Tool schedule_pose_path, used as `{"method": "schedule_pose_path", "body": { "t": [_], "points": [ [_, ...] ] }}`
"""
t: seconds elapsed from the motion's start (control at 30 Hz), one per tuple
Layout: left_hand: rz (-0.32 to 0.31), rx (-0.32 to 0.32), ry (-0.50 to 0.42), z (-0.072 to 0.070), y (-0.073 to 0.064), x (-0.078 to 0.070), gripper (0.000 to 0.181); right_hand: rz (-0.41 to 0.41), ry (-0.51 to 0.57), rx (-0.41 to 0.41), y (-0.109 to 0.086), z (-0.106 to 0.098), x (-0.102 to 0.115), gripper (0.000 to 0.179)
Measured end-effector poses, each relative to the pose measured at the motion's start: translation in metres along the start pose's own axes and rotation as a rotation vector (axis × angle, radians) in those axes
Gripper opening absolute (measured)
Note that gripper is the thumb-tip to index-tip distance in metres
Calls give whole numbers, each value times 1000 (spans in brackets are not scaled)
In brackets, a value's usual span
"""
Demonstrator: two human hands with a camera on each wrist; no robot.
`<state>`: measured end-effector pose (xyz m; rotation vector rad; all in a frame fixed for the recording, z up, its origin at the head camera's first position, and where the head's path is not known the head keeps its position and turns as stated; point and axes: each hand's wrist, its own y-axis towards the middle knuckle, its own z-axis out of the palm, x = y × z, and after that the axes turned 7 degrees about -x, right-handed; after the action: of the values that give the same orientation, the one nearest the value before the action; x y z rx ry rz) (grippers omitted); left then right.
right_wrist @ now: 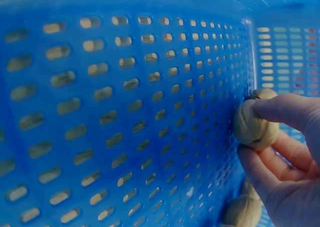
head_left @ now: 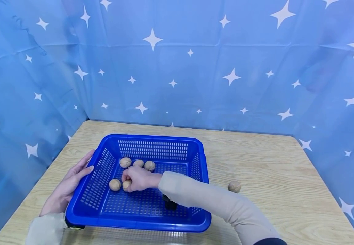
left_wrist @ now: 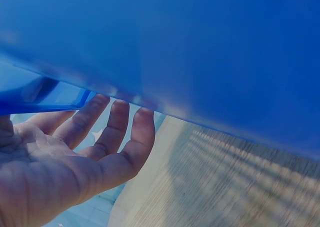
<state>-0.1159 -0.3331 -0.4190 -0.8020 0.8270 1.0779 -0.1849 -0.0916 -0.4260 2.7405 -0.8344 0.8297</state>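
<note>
A blue perforated plastic basket (head_left: pixel 134 224) is on the table in the head view. My left hand (head_left: pixel 68 187) holds its left rim, thumb over the top edge; the left wrist view shows curled fingers (left_wrist: pixel 142 137) against the underside of the rim. Inside the basket, my right hand (head_left: pixel 141 178) pinches a walnut (right_wrist: pixel 252 127) between thumb and fingers, close to the floor holes. Beside that hand lies another walnut (head_left: pixel 114 184). Farther back, three walnuts sit in a row, the leftmost walnut (head_left: pixel 125 162) slightly apart from the others.
One more walnut (head_left: pixel 234 186) lies on the wooden table (head_left: pixel 266 163), right of the basket and beyond the right sleeve (head_left: pixel 213 200). A blue curtain (head_left: pixel 195 68) with white stars hangs behind the table and along both sides.
</note>
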Motion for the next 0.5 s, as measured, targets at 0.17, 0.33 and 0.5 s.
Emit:
{"method": "schedule_pose_path", "body": {
  "t": [0.17, 0.33, 0.5],
  "points": [
    [-3, -8, 11, 1, 0, 0, 63, 3, 0, -5, -1, 0, 0, 21],
    [-5, -18, 20, 1, 0, -1, 63, 0, -16, -13, -1, -3, -1, 24],
    [-11, -13, 5, 1, 0, -1, 63, 10, -2, -36, -2, -13, 0, 27]
  ]
}}
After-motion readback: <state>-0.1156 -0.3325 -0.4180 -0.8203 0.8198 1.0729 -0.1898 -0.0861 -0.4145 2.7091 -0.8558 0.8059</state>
